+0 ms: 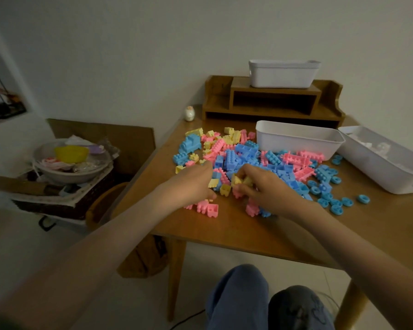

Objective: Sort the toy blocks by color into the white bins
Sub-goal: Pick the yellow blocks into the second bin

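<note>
A heap of pink, blue and yellow toy blocks (pixel 248 153) covers the middle of the wooden table (pixel 236 232). My right hand (pixel 265 186) rests on the heap's near side, its fingers closed on small yellow blocks (pixel 242 181). My left hand (pixel 191 184) lies palm down at the heap's left edge, fingers curled beside a yellow block (pixel 213 183); what it holds is hidden. One white bin (pixel 296 139) stands behind the heap. A second white bin (pixel 386 163) at the right holds white pieces. A third white bin (pixel 283 73) sits on the wooden shelf.
A wooden desk shelf (pixel 272 101) runs along the table's back edge, with a small white jar (pixel 189 113) to its left. Blue wheel pieces (pixel 336 206) lie scattered at the right. Left of the table, a basket with a bowl (pixel 69 163) of clutter stands on the floor.
</note>
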`<state>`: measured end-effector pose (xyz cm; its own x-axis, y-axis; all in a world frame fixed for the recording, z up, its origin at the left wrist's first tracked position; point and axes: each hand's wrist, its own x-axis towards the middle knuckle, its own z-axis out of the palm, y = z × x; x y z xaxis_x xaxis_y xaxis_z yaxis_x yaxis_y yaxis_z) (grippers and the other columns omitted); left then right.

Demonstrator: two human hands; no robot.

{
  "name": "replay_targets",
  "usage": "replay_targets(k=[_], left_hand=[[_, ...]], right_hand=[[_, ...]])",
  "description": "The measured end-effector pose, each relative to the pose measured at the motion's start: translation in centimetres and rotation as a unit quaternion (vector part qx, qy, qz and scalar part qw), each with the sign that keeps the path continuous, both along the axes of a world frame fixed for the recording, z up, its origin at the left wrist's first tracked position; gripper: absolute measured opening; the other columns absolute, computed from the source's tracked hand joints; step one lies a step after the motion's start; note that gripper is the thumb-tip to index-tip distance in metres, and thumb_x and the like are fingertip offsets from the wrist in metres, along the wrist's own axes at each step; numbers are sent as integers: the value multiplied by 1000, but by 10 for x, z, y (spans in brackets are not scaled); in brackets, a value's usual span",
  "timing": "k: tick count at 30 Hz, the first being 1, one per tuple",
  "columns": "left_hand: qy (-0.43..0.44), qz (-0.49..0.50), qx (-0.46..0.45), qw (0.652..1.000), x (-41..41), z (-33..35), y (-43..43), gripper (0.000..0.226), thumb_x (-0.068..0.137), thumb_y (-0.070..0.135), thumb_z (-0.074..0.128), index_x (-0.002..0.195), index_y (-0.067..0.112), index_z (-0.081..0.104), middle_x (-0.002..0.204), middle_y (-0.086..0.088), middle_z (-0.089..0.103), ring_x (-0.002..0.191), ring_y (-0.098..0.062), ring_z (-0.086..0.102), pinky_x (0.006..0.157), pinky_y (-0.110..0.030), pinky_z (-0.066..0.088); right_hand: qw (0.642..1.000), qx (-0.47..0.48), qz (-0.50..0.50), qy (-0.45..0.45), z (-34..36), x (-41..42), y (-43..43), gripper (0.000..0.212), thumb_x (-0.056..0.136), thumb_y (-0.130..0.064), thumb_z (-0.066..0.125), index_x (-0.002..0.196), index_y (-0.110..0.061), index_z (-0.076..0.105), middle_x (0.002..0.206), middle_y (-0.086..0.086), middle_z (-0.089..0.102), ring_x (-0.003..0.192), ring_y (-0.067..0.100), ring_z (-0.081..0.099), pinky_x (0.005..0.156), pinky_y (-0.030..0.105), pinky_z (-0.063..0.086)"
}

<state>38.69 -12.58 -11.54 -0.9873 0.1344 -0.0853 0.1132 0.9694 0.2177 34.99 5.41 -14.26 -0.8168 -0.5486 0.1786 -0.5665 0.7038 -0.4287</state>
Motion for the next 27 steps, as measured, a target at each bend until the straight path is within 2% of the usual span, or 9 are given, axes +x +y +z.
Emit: replay_targets(k=[3, 6, 9, 11, 13, 16, 18, 22, 27], left_hand=[[-13, -3, 29, 1000, -6, 2, -2, 48, 88, 27, 64, 124, 9, 37, 85, 2, 49, 65, -9, 44, 48, -24, 30], [3, -1, 61, 998, -13, 0, -3, 26, 92, 22, 56, 112, 12, 43, 85, 0, 51, 66, -11, 46, 49, -25, 30], [1, -9, 55, 998, -15, -3, -2, 20, 95, 23, 52, 109, 14, 41, 87, -4, 53, 71, -15, 50, 52, -27, 33], [-14, -10, 54, 998, -15, -7, -2, 26, 95, 29, 52, 114, 14, 41, 94, -3, 54, 80, -16, 53, 59, -29, 38], [-38, -12, 58, 998, -15, -6, -3, 43, 94, 35, 54, 127, 14, 38, 114, -3, 54, 91, -15, 53, 66, -29, 43], [-78, -26, 49, 995, -15, -1, -5, 55, 91, 36, 58, 135, 15, 32, 127, -5, 49, 93, -13, 49, 64, -26, 39], [-81, -40, 25, 996, -15, 0, -6, 50, 90, 33, 60, 129, 16, 34, 119, -5, 52, 93, -15, 51, 69, -29, 43], [-69, -52, -4, 996, -17, -2, -3, 33, 92, 27, 59, 113, 19, 35, 98, -7, 54, 87, -22, 57, 72, -38, 48], [-76, -65, 10, 995, -15, -4, 0, 32, 92, 28, 58, 107, 23, 30, 98, -7, 55, 88, -23, 58, 73, -39, 50]], right_hand=[[1000, -6, 4, 8, -2, -4, 0, 21, 93, -32, 51, 110, -19, 48, 99, -4, 49, 87, 13, 47, 71, 24, 37], [1000, -6, 6, 10, -5, -9, 2, 23, 93, -32, 53, 111, -20, 48, 103, -3, 51, 89, 13, 47, 72, 23, 37], [1000, 7, 3, 5, -8, -11, 5, 24, 93, -34, 52, 113, -22, 48, 106, -4, 52, 94, 13, 47, 81, 27, 40], [1000, 13, 3, 3, -8, -11, 6, 25, 93, -34, 51, 114, -21, 48, 105, -6, 50, 95, 12, 46, 87, 28, 39], [1000, 18, 9, 8, -9, -11, 6, 24, 93, -34, 51, 114, -22, 48, 105, -8, 48, 96, 9, 44, 90, 29, 38], [998, 41, 32, 27, -12, -12, 5, 21, 92, -35, 53, 110, -26, 48, 111, -8, 51, 103, 9, 42, 94, 29, 31], [998, 47, 40, 34, -14, -13, 4, 21, 92, -36, 53, 111, -28, 47, 114, -7, 51, 107, 10, 42, 92, 28, 27], [997, 40, 45, 40, -15, -13, 2, 19, 94, -35, 49, 112, -27, 45, 114, -8, 47, 99, 4, 34, 87, 25, 23], [997, 30, 46, 52, -19, -15, 4, 23, 93, -36, 51, 112, -24, 46, 114, -7, 48, 98, 4, 35, 87, 24, 24]])
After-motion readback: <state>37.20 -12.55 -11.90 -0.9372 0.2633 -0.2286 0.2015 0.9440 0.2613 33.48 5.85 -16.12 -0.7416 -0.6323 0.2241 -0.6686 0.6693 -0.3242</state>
